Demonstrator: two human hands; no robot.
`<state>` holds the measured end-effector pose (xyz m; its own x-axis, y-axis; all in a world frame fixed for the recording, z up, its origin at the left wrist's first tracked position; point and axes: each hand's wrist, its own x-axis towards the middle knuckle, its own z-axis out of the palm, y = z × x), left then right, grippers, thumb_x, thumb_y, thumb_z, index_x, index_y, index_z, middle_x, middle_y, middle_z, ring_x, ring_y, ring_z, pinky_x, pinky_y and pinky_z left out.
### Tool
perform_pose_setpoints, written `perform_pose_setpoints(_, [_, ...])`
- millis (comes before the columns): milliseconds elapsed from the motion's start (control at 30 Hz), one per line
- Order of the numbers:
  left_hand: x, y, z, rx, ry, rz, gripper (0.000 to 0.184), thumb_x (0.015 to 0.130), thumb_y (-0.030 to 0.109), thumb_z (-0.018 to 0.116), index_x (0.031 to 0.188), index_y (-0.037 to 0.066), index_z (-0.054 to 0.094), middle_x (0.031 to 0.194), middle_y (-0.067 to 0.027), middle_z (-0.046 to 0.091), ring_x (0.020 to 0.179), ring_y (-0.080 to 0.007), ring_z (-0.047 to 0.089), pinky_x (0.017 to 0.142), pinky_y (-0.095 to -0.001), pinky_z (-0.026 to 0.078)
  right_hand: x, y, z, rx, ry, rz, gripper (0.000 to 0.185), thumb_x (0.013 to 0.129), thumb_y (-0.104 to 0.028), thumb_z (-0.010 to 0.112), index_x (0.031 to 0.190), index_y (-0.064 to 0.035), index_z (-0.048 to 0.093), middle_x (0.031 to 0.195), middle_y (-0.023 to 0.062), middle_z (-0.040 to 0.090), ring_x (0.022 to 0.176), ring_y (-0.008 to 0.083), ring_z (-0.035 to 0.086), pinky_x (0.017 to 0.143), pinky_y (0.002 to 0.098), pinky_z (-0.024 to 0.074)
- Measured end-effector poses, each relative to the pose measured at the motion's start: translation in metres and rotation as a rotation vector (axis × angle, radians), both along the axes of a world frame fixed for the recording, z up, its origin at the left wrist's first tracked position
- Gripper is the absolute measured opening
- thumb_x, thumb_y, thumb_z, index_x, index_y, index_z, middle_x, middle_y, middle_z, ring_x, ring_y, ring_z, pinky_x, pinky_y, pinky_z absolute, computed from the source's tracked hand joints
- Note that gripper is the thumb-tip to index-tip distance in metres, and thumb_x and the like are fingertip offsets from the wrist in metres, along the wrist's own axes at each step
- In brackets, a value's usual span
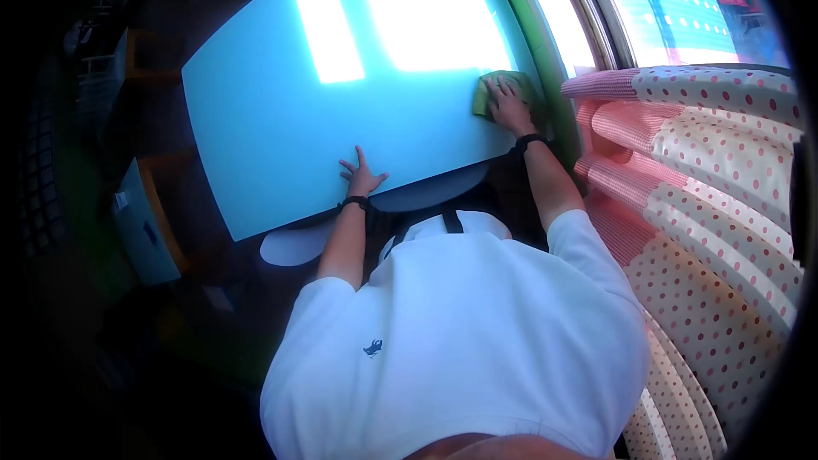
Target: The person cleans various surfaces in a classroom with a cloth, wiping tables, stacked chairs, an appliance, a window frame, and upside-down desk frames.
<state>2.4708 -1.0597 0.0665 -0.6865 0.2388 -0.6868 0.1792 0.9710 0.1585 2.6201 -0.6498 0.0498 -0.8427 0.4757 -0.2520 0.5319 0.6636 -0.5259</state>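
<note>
A green cloth point(484, 95) lies bunched on the glossy, light blue-looking tabletop point(281, 140), near its right edge. My right hand point(509, 106) presses down on the cloth, fingers extended over it and holding it against the surface. Closer to my body, my left hand point(363, 177) rests on the table near the front edge, fingers spread and nothing in them. Both wrists carry a dark band. The underside of the cloth and part of it beneath my right palm are hidden.
Along the right stand a green ledge point(532, 30) and a bright window point(665, 8). Polka-dot curtains point(716, 119) hang close to my right arm. Rounded seats point(298, 243) sit under the front edge. Wooden-edged furniture point(158, 213) stands at the left.
</note>
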Motion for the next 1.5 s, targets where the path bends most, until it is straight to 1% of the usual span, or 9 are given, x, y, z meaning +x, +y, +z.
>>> perform_pose_setpoints(200, [0.010, 0.004, -0.002, 0.028, 0.040, 0.078, 0.129, 0.070, 0.041, 0.083, 0.152, 0.019, -0.014, 0.141, -0.0510, -0.007, 0.136, -0.0596, -0.017, 0.109, -0.0677, -0.001, -0.059, -0.041, 0.029, 0.026, -0.280, -0.370, 0.070, 0.087, -0.055, 0.051, 0.149, -0.0332, 0.028, 0.161, 0.0034, 0.010, 0.147, 0.0312, 0.011, 0.106, 0.0745, 0.0111])
perform_pose_setpoints(333, [0.010, 0.004, -0.003, 0.059, 0.044, 0.071, 0.130, 0.069, 0.040, 0.084, 0.152, 0.019, -0.014, 0.140, -0.0512, -0.014, 0.134, -0.0588, -0.023, 0.108, -0.0679, -0.005, -0.116, -0.115, 0.036, 0.108, -0.199, 0.134, 0.067, 0.089, -0.052, 0.051, 0.149, -0.0322, 0.030, 0.161, 0.0045, 0.012, 0.148, 0.0288, 0.011, 0.107, 0.0738, 0.0054])
perform_pose_setpoints(500, [0.012, -0.004, -0.011, 0.087, 0.045, 0.080, 0.129, 0.069, 0.039, 0.084, 0.152, 0.019, -0.013, 0.139, -0.0520, -0.015, 0.133, -0.0594, -0.024, 0.108, -0.0672, -0.006, -0.143, -0.164, 0.013, 0.193, 0.084, 0.670, 0.062, 0.088, -0.035, 0.056, 0.146, -0.0336, 0.034, 0.155, -0.0020, 0.029, 0.142, 0.0205, 0.030, 0.112, 0.0643, 0.0173])
perform_pose_setpoints(733, [0.013, -0.004, -0.012, 0.095, 0.051, 0.133, 0.125, 0.071, 0.035, 0.084, 0.152, 0.027, -0.010, 0.143, -0.0452, -0.021, 0.131, -0.0647, -0.020, 0.109, -0.0674, 0.005, -0.131, 0.012, 0.007, 0.423, -0.039, 0.173, 0.052, 0.095, -0.040, 0.047, 0.145, -0.0426, 0.033, 0.154, -0.0054, 0.030, 0.143, 0.0203, 0.027, 0.101, 0.0804, 0.0115])
perform_pose_setpoints(867, [0.016, -0.008, -0.019, 0.095, 0.071, 0.134, 0.123, 0.071, 0.034, 0.084, 0.152, 0.030, -0.009, 0.144, -0.0422, -0.023, 0.130, -0.0665, -0.019, 0.109, -0.0671, 0.009, -0.106, 0.085, 0.008, 0.281, -0.102, 0.084, 0.060, 0.093, -0.028, 0.051, 0.146, -0.0429, 0.029, 0.157, -0.0012, 0.023, 0.141, 0.0238, 0.029, 0.097, 0.0534, 0.0461])
perform_pose_setpoints(1067, [0.009, 0.002, -0.008, 0.079, 0.047, 0.175, 0.122, 0.071, 0.032, 0.084, 0.152, 0.030, -0.007, 0.146, -0.0401, -0.022, 0.130, -0.0659, -0.019, 0.109, -0.0679, 0.012, -0.081, 0.028, -0.015, 0.533, -0.116, -0.036, 0.072, 0.084, -0.011, 0.052, 0.148, -0.0372, 0.029, 0.156, 0.0087, 0.025, 0.133, 0.0375, 0.036, 0.094, 0.0593, 0.0431])
perform_pose_setpoints(1267, [0.019, 0.011, 0.012, 0.047, 0.068, 0.195, 0.120, 0.070, 0.032, 0.084, 0.153, 0.033, -0.003, 0.150, -0.0357, -0.019, 0.132, -0.0661, -0.011, 0.102, -0.0675, 0.031, -0.065, -0.139, 0.029, 0.186, -0.048, 0.177, 0.061, 0.077, -0.011, 0.060, 0.137, -0.0210, 0.050, 0.151, 0.0271, 0.026, 0.110, 0.0480, 0.046, 0.096, 0.0482, 0.0428])
perform_pose_setpoints(1400, [0.008, 0.015, 0.032, 0.004, 0.083, 0.152, 0.113, 0.072, 0.038, 0.082, 0.153, 0.030, 0.004, 0.152, -0.0363, -0.003, 0.134, -0.0647, 0.007, 0.100, -0.0640, 0.037, -0.068, -0.201, 0.049, 0.010, -0.060, 0.622, 0.061, 0.077, -0.012, 0.062, 0.136, -0.0241, 0.050, 0.154, 0.0163, 0.026, 0.125, 0.0421, 0.042, 0.101, 0.0518, 0.0393])
perform_pose_setpoints(1500, [-0.013, 0.008, 0.036, 0.027, 0.036, 0.177, 0.102, 0.077, 0.046, 0.075, 0.153, 0.022, 0.012, 0.150, -0.0350, 0.014, 0.134, -0.0578, 0.022, 0.101, -0.0597, 0.039, -0.066, -0.178, 0.055, 0.169, -0.176, 0.572, 0.062, 0.079, -0.016, 0.062, 0.138, -0.0310, 0.048, 0.156, 0.0088, 0.027, 0.128, 0.0331, 0.043, 0.101, 0.0511, 0.0384])
